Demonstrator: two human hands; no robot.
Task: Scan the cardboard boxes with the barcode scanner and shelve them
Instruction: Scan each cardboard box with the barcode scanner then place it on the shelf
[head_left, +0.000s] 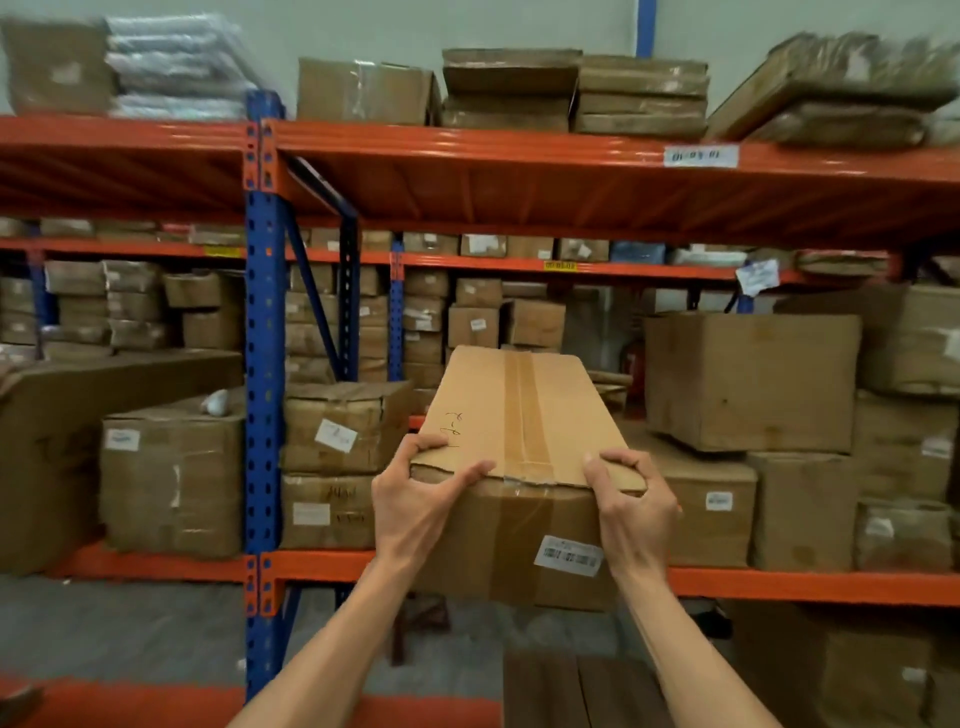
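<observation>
left hand (415, 499) and right hand (631, 506) grip a taped cardboard box (524, 457) before the box-filled shelf (779, 584).

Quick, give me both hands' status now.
Left hand: closed on the near left corner of the cardboard box.
Right hand: closed on the same box's near right corner.

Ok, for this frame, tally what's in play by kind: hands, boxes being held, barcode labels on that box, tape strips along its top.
hands gripping: 2, left hand and right hand
cardboard box held: 1
barcode label on its near face: 1
tape strip along its top: 1
Total: 5
</observation>
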